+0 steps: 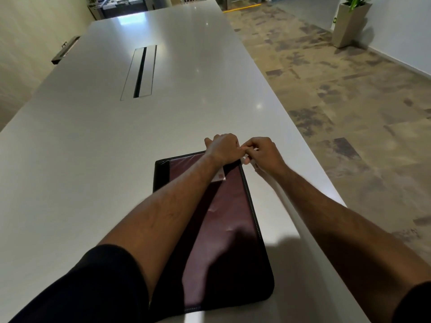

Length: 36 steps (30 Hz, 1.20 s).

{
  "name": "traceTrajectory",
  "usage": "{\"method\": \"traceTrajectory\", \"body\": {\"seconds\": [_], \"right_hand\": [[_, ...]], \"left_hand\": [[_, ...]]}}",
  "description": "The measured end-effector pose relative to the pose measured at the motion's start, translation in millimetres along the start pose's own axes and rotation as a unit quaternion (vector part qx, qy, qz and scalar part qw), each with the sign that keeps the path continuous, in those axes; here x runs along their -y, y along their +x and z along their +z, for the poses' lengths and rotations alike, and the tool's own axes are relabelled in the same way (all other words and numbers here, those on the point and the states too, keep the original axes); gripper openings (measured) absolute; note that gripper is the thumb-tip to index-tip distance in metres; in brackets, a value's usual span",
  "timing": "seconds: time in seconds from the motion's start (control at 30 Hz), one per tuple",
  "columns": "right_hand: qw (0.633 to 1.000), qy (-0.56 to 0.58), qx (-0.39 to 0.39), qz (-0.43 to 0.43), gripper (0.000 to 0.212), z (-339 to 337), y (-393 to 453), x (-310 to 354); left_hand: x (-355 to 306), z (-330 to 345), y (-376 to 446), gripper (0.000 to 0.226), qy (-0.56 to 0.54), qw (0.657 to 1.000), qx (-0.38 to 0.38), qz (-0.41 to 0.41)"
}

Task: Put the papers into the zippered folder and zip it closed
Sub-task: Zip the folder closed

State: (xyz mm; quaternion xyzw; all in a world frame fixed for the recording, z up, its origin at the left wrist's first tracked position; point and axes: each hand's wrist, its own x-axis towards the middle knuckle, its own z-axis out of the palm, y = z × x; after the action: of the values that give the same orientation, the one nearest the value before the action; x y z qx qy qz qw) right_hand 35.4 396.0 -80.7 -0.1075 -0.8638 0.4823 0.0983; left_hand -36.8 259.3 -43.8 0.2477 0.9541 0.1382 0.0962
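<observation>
Maroon fabric with black piping covers the zippered folder (224, 229), which lies flat on the white table (93, 159), its long side running away from the person and its right edge close to the table's right rim. It looks soft-faced and light, a thin case that would flex if lifted by one corner and slide easily on the glossy top; I judge it best steadied by pressing down on the cover or pinning a corner while the slider is drawn. The zip tape along the right edge is the stiffest line, and the pull tab is small, so a fingertip pinch is the natural hold.

Both hands meet at the folder's far right corner. The left hand (222, 146) reaches across the cover with fingers curled over that corner, apparently gripping the edge to hold it taut; what lies under its fingers is hidden. The right hand (261, 152), just beside it and touching it, has thumb and forefinger pinched together at the corner, probably on the zip pull, though the tab itself is too small to make out. A pale slip (219, 177), perhaps a label or paper edge, shows just under the left wrist. No loose papers are visible, so I judge them already inside.
</observation>
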Motion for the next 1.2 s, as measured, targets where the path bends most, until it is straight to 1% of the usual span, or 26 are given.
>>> {"method": "traceTrajectory", "body": {"seconds": [0.07,0.13,0.17,0.23,0.3,0.37,0.4,0.53,0.6,0.7,0.87,1.1,1.2], "right_hand": [[0.998,0.044,-0.011,0.040,0.009,0,-4,0],[0.995,0.064,-0.015,0.079,0.011,-1,-9,0],[0.993,0.064,0.004,0.097,0.015,-2,-11,1],[0.988,0.063,0.076,0.119,0.027,-1,-18,4],[0.987,0.012,0.123,0.100,0.039,3,-25,8],[0.988,-0.071,0.123,0.065,0.040,8,-30,13],[0.987,-0.087,0.122,0.057,0.038,10,-30,14],[0.985,-0.021,0.152,0.076,0.033,7,-31,15],[0.985,-0.009,0.155,0.079,0.033,5,-31,17],[0.985,-0.009,0.153,0.075,0.033,5,-31,19],[0.987,-0.002,0.132,0.090,0.032,8,-32,16],[0.988,-0.015,0.132,0.085,0.032,10,-34,17],[0.987,-0.024,0.133,0.084,0.032,10,-35,17]], "left_hand": [[-1,-2,6,0.021,-0.010,1.000,0.000,-0.014],[-3,-4,10,0.014,-0.024,1.000,0.002,-0.019],[-3,-5,11,0.013,-0.027,0.999,0.002,-0.019],[-4,-5,13,0.013,-0.030,0.999,0.004,-0.019],[-5,-4,15,0.013,-0.037,0.999,0.007,-0.027],[-5,-3,18,0.012,-0.049,0.998,0.006,-0.045],[-4,-3,19,0.012,-0.053,0.997,0.002,-0.057],[0,-5,26,0.014,-0.068,0.993,-0.001,-0.101],[4,-5,28,0.018,-0.079,0.990,0.005,-0.119],[8,-5,28,0.015,-0.104,0.985,0.004,-0.139],[24,-9,27,0.015,-0.128,0.977,-0.015,-0.170],[66,-16,16,0.023,-0.105,0.977,-0.043,-0.183],[87,-17,9,0.028,-0.102,0.973,-0.053,-0.200]]}}
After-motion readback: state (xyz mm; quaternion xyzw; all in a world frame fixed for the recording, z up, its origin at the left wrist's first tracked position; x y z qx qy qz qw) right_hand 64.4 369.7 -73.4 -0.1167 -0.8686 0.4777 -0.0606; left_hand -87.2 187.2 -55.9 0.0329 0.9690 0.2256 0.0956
